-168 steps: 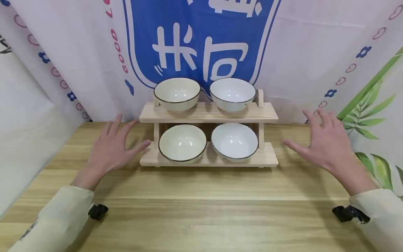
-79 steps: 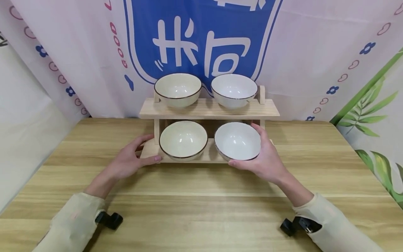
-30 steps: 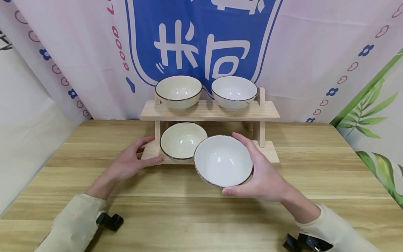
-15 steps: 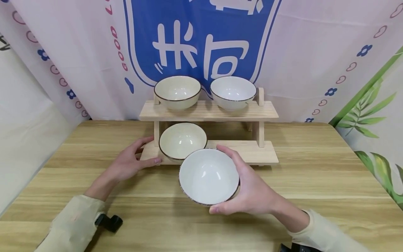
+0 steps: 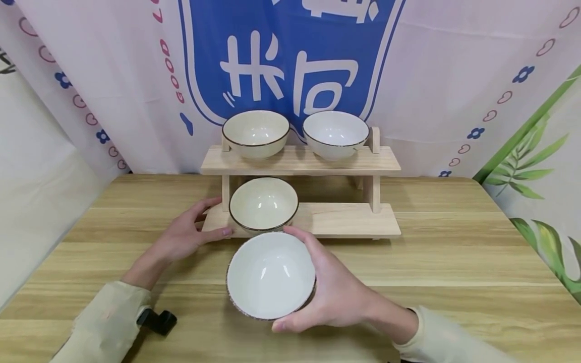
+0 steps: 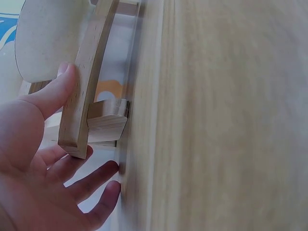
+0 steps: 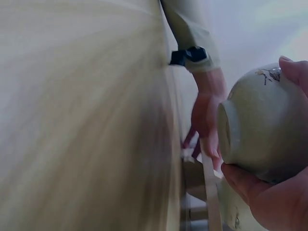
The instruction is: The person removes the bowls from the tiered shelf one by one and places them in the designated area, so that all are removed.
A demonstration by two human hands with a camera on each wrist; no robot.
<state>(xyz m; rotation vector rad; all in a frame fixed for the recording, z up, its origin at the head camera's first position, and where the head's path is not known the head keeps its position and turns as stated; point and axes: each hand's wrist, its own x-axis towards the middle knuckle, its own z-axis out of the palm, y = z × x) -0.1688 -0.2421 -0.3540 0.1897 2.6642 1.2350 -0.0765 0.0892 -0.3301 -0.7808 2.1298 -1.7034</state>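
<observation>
A white bowl [image 5: 271,275] with a dark rim is held above the table in front of a two-tier wooden rack [image 5: 349,220]. My right hand [image 5: 338,292] grips its right side, thumb in front and fingers behind. In the right wrist view, the underside and foot of the bowl [image 7: 264,120] show. My left hand [image 5: 188,234] holds the left end of the rack's lower board. The left wrist view has the thumb on top of that board [image 6: 84,91] and fingers under and beyond it. A cream bowl [image 5: 263,204] sits on the lower board's left half.
On the upper tier stand another cream bowl [image 5: 255,135] and another white bowl [image 5: 336,136]. The wooden table [image 5: 454,262] spreads around the rack. A printed curtain [image 5: 422,91] hangs behind it.
The right hand took the white bowl from the lower tier's right side and carried it forward and left, still moving that way over the last second. The left hand stays at the rack's end.
</observation>
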